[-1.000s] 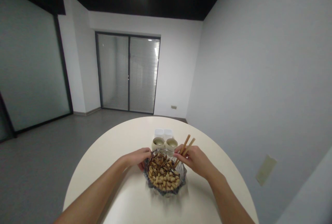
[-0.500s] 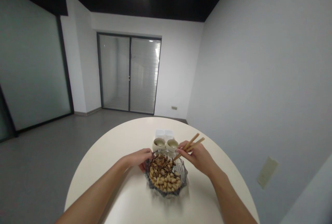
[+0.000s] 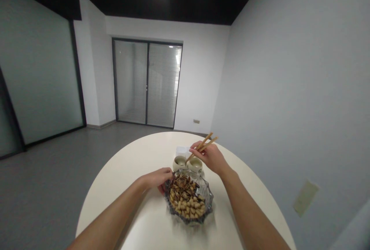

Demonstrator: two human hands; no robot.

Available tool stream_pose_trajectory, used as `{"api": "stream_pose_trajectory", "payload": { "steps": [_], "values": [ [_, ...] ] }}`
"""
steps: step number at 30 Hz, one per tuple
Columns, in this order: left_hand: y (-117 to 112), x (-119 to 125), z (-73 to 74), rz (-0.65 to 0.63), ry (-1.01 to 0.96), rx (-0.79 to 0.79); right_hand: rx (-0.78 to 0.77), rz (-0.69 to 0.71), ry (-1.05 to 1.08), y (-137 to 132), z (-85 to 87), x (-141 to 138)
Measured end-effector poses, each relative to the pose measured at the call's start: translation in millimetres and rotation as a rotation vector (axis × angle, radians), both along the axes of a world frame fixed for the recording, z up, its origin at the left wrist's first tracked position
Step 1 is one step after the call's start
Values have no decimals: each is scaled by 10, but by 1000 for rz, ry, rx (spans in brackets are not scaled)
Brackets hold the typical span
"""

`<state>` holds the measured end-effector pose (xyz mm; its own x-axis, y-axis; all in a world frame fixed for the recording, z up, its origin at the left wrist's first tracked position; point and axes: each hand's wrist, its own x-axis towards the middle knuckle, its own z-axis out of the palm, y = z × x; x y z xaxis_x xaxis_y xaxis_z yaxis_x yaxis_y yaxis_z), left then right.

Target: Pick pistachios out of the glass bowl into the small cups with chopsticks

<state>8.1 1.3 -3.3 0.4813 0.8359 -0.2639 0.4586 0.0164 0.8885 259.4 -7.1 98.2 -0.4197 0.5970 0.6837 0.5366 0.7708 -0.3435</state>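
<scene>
A clear glass bowl (image 3: 208,200) with a scalloped rim stands near me on the table. Dark striped seeds (image 3: 182,186) fill its back left part, and pale nuts that look like pistachios (image 3: 189,207) lie at its front. My left hand (image 3: 158,177) grips the bowl's left rim with curled fingers. Held in my right hand (image 3: 209,155) is a pair of wooden chopsticks (image 3: 204,144), their tips low between two small beige cups. Those are the left cup (image 3: 179,162) and the right cup (image 3: 195,165). Whether the tips hold anything is too small to tell.
A white dish (image 3: 182,151) stands behind the cups, partly hidden by my right hand. All this rests on a round cream table (image 3: 115,180). A white wall (image 3: 289,88) rises at the right, and glass doors (image 3: 147,84) stand beyond the table.
My right hand has moved the chopsticks away from the bowl, up and forward to the cups. My left hand stays on the bowl's rim. The view has shifted slightly.
</scene>
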Motion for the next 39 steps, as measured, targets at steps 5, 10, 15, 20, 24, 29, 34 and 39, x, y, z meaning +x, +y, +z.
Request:
{"api": "stream_pose_trajectory", "payload": {
  "steps": [5,10,15,20,24,29,34,39],
  "values": [
    [10,-12,-19,5,-3,-6,3,6,97,165,-272,-57],
    [21,-21,-43,6,-9,-2,-23,-53,152,175,-404,40],
    [31,-29,-33,-29,-7,8,-66,-108,264,77,-401,179],
    [70,-125,-17,-71,19,-18,-165,-107,341,7,-517,258],
    [64,-218,22,-140,37,-74,-238,-96,326,-8,-640,270],
    [6,-231,95,-214,73,-137,-262,-106,295,-26,-726,215],
    [2,-175,84,-291,99,-172,-283,-88,266,-53,-757,138],
    [20,-144,51,-325,103,-178,-289,-76,251,-66,-767,109]
  ]
}}
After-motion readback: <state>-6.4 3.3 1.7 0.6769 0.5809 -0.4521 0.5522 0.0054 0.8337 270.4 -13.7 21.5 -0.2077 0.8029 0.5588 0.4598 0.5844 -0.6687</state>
